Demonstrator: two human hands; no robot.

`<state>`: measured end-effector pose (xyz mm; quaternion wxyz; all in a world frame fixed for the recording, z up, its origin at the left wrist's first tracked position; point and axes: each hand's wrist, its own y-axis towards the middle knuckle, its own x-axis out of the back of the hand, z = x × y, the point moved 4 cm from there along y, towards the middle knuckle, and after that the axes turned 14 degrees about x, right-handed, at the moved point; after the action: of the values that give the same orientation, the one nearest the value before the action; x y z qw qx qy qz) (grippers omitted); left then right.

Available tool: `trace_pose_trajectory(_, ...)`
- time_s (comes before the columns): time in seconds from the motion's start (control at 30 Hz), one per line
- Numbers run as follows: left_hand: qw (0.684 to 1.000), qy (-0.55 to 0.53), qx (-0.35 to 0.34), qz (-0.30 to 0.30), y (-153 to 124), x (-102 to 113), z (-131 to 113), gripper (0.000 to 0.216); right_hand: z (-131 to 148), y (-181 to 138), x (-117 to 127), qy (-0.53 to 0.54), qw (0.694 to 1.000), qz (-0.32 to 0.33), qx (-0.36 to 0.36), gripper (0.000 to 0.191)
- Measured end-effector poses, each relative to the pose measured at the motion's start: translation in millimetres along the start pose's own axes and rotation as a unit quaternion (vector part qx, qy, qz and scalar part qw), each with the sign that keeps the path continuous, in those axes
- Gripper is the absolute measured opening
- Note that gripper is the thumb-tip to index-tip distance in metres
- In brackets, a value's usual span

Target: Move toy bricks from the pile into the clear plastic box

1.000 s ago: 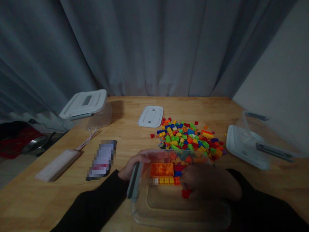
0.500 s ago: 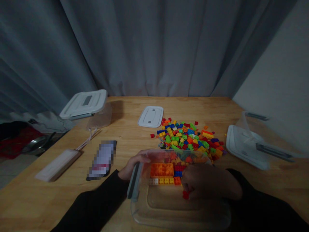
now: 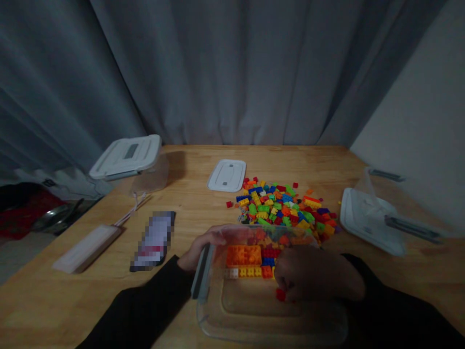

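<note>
This looks like a room in a home. The worktop has a wood-grain surface; behind it hang grey-blue curtains in deep folds, and a plain pale wall rises to its right. Domestic goods point the same way: on the worktop lie a heap of toy bricks, a lidded plastic storage box and a phone. Low down, left of the worktop, sits a shiny metal pan beside something red, too dim to name.

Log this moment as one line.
left hand: holding box by edge | right hand: inside box, holding red brick | brick pile: beyond box
</note>
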<state>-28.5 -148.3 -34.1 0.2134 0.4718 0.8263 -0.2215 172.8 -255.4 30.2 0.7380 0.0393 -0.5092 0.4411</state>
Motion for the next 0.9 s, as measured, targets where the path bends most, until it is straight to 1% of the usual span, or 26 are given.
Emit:
trace_pose_trajectory(0.17, 1.0, -0.003, -0.004, 0.0, 0, -4, -2, 0.057, 3, -1, 4, 0.009, 1.0, 0.005, -0.022, 0.011)
trace_pose_trajectory(0.3, 1.0, -0.005, -0.001, 0.002, 0, -6, -2, 0.058, 4, -2, 3, -0.001, 1.0, 0.007, -0.018, 0.011)
trace_pose_trajectory(0.47, 1.0, -0.004, -0.005, -0.011, -1, -6, -5, 0.059, -1, -1, -3, -0.042, 0.999, 0.003, -0.011, 0.013)
trace_pose_trajectory(0.6, 1.0, 0.008, 0.004, -0.004, -1, -6, -5, 0.059, -1, 0, -6, -0.086, 0.996, 0.007, 0.007, 0.012)
trace_pose_trajectory(0.7, 1.0, 0.011, 0.005, -0.003, -1, -5, -5, 0.061, -1, 0, -7, -0.103, 0.995, 0.006, 0.006, 0.012)
trace_pose_trajectory(0.8, 1.0, 0.015, 0.002, 0.0, -1, -5, -5, 0.063, -1, 1, -6, -0.115, 0.993, 0.02, -0.006, 0.015)
trace_pose_trajectory(0.9, 1.0, 0.015, -0.001, 0.0, -1, -5, -5, 0.06, -1, 2, -6, -0.12, 0.992, 0.038, -0.015, 0.019)
